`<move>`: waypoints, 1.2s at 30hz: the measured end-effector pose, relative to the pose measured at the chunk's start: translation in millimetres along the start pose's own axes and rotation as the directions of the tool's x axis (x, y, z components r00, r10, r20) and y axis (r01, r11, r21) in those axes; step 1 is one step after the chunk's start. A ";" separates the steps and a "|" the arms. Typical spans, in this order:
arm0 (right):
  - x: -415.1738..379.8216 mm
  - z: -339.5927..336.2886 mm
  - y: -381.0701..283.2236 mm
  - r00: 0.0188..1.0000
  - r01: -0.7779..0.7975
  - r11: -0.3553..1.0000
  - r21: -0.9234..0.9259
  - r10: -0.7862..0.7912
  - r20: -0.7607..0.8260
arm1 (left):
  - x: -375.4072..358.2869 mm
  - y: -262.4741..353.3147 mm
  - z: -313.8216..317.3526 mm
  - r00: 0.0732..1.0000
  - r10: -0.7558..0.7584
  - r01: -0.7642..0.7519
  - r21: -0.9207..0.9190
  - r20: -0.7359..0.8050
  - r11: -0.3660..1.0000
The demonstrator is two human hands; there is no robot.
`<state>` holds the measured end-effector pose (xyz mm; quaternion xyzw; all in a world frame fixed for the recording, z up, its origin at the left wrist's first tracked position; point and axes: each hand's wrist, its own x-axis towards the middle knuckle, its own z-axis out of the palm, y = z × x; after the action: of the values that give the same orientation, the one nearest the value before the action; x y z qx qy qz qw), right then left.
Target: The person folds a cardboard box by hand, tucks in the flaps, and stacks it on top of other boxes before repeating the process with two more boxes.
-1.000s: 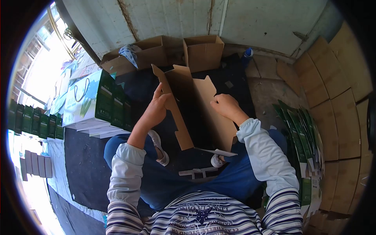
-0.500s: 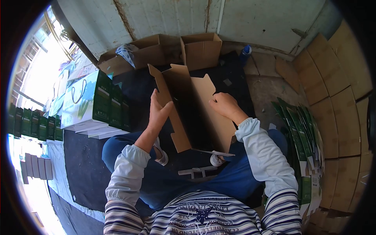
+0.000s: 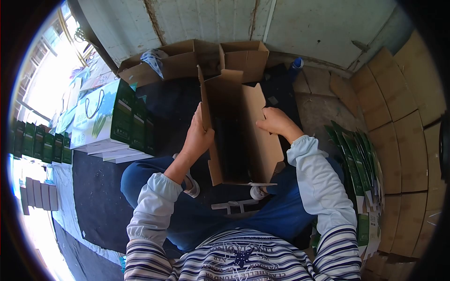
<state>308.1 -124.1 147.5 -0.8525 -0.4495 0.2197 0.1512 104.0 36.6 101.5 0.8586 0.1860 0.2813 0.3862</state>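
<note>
A brown cardboard box stands between my knees, its long flaps spread and its inside dark. At its left side my left hand grips the upright flap, thumb on the inner face and fingers outside. My right hand is closed over the edge of the right flap, with the thumb on the inner side. Short notched flaps stick out at the far and near ends. Whether the box has a closed bottom is too dark to tell.
Green-and-white gift boxes are stacked at the left. Flat green cartons lean at the right, beside piled brown cartons. Two open cardboard boxes stand by the wall, near a blue roll. A black mat covers the floor.
The box has turned a little and its left flap now stands more upright. My left hand has moved right and closed around that flap. My right hand has shifted slightly right.
</note>
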 end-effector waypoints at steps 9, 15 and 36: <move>22.4 11.8 0.7 0.991 0.004 0.991 -0.137 -0.022 -0.132 | 4.7 37.0 -8.4 0.926 -0.193 0.071 0.352 0.324 0.933; 29.2 8.1 -8.7 0.993 -0.113 0.991 -0.075 0.110 -0.045 | 13.5 21.7 22.9 0.951 -0.024 -0.147 0.516 0.309 0.844; 52.5 -0.5 -19.8 0.876 -0.072 0.937 -0.341 -0.104 -0.470 | 10.3 24.4 47.9 0.960 -0.007 -0.161 0.567 0.281 0.808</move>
<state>320.7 -69.5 144.4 -0.8895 -0.4365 -0.0836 0.1066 144.5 -0.1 97.7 0.9724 0.1738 0.1064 0.1133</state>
